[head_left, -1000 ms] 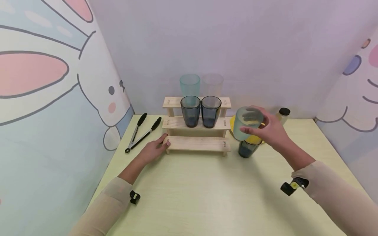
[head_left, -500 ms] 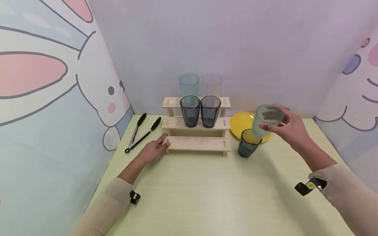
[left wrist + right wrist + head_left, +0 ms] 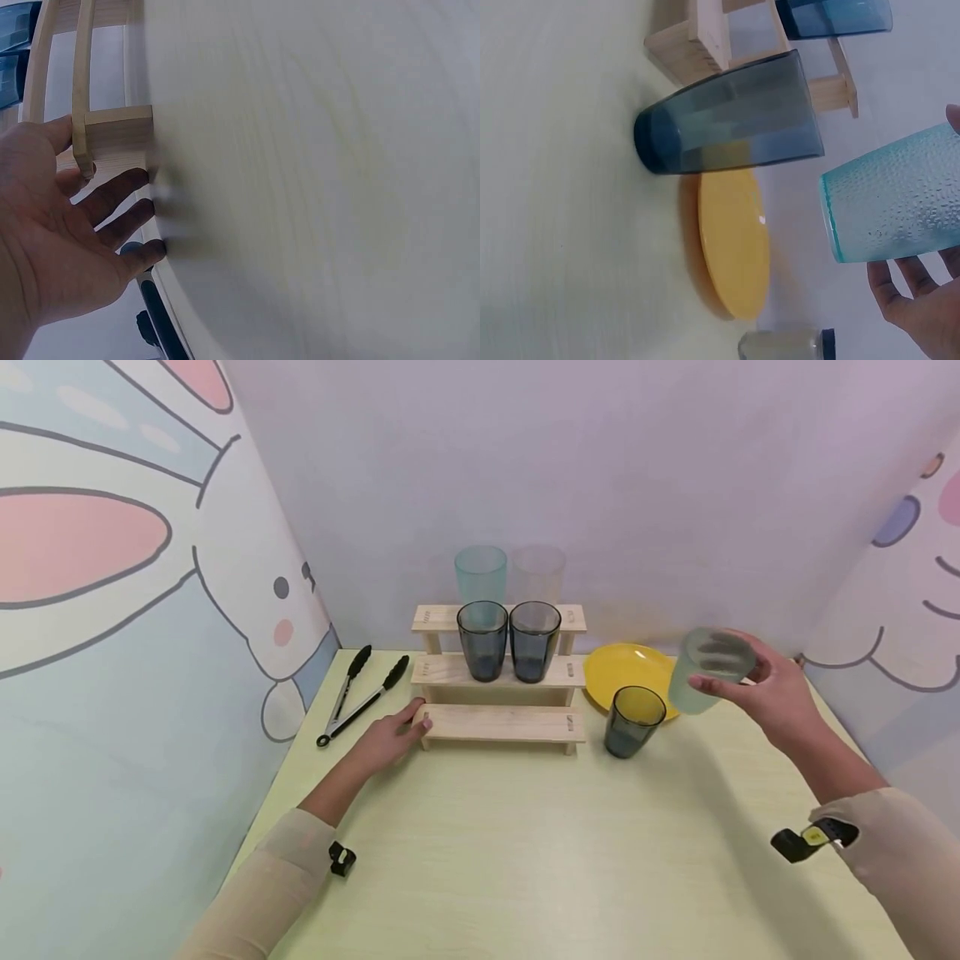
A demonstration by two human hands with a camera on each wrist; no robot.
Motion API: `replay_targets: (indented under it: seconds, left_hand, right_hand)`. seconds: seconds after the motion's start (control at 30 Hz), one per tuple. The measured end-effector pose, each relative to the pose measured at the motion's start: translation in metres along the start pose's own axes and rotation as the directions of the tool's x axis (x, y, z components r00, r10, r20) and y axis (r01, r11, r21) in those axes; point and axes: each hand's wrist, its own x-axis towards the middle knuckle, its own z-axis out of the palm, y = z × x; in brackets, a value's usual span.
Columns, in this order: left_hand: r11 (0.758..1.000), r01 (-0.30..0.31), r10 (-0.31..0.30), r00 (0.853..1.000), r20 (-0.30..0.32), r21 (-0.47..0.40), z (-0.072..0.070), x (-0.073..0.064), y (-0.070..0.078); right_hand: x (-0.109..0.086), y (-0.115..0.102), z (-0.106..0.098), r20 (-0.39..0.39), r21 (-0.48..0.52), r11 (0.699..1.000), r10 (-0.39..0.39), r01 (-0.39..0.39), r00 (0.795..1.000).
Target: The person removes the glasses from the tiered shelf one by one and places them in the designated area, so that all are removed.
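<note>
Above the bench [image 3: 487, 852], we pinch one frosted tumbler [image 3: 696, 683] in our right grip [image 3: 777, 692], near one dark glass [image 3: 630, 728] and one yellow plate [image 3: 609, 672]. At centre, our left grip [image 3: 388, 740] pinches one wooden rack [image 3: 437, 671] by its lowest board [image 3: 497, 723]. Near the plate: one jar [image 3: 784, 345], apparently glass.

Standing here I've got a plain back wall [image 3: 675, 485], pale lavender-grey, smooth. Left wall [image 3: 97, 768]: light blue, big cartoon rabbit [image 3: 240, 560], white with grey outlines, pink inner ears, pink cheek. Right wall [image 3: 918, 752]: same pale blue, part of another white cartoon figure [image 3: 903, 593], blue oval and pink patch on it. Table [image 3: 510, 843]: pale yellow-green top, faint wood grain, far edge at the back wall. Light's soft; shadows [image 3: 723, 810] blur-edged on the tabletop.
</note>
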Motion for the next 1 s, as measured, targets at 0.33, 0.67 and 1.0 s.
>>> replay_targets:
  seconds: [0.33, 0.67, 1.0]
  left_hand:
    - [1.0, 0.002, -0.002, 1.0, -0.001, -0.003, -0.001, -0.001, 0.001]
    - [1.0, 0.009, -0.009, 1.0, -0.002, -0.006, -0.001, -0.001, 0.001]
    - [1.0, 0.019, -0.019, 1.0, -0.006, -0.001, -0.001, -0.002, 0.004]
  right_hand:
    - [-0.001, 0.039, 0.004, 0.098, 0.053, 0.998, 0.024, -0.029, 0.995]
    - [-0.006, 0.072, 0.024, 0.262, 0.168, 0.985, -0.016, -0.029, 0.965]
    - [-0.011, 0.089, 0.034, 0.291, 0.165, 0.984, 0.019, -0.07, 0.957]
